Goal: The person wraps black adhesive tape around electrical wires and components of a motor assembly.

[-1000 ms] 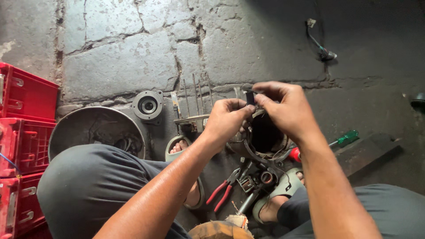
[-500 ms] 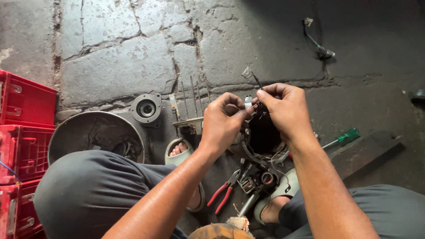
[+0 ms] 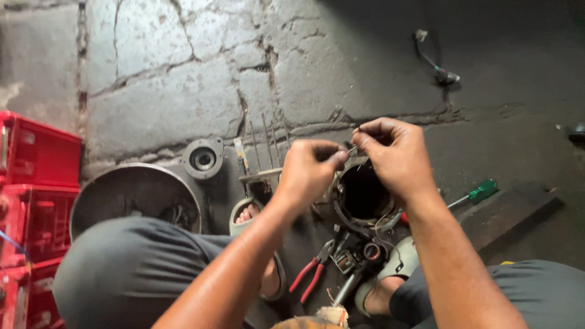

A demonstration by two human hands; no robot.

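Head view: your left hand [image 3: 311, 166] and right hand [image 3: 396, 155] are both pinched closed on a thin wire [image 3: 352, 148] above the round motor housing [image 3: 364, 196], which sits between your sandalled feet. Risk: the wire could slip or snap if over-pulled. Red-handled pliers [image 3: 311, 275] lie underfoot.

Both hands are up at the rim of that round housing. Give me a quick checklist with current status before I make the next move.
1. Left hand pinching at the rim of the round metal housing: ok.
2. Right hand pinching beside it, fingertips nearly meeting: ok.
3. What is pinched, probably a thin wire: cannot tell, too small.
4. Housing braced between the sandalled feet: cannot tell, contact is hidden.
5. Red-handled pliers lie on the floor near the feet: ok.
6. Green-handled screwdriver lies on the floor to the right: ok.
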